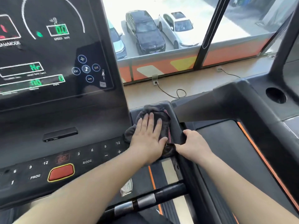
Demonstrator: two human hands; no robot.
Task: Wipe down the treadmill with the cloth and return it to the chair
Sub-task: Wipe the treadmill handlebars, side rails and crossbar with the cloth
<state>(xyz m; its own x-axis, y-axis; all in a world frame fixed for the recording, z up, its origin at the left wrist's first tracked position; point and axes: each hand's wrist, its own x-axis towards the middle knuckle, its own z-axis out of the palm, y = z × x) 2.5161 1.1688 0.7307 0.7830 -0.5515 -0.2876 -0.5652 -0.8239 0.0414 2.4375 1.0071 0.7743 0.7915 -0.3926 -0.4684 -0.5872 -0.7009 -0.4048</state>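
Observation:
The treadmill console (53,101) fills the left, its lit display above a button panel. A dark grey cloth (159,113) lies bunched on the console's right-hand tray. My left hand (148,135) presses flat on the cloth with straight fingers. Just to its right, my right hand (193,143) curls round the tray's outer black edge, apart from the cloth. The chair is out of view.
A black phone (60,134) lies on the console ledge. A second treadmill (252,101) with a cup holder stands to the right. A handlebar (145,202) crosses below my arms. A window ahead overlooks parked cars; a cable (171,92) trails on the floor.

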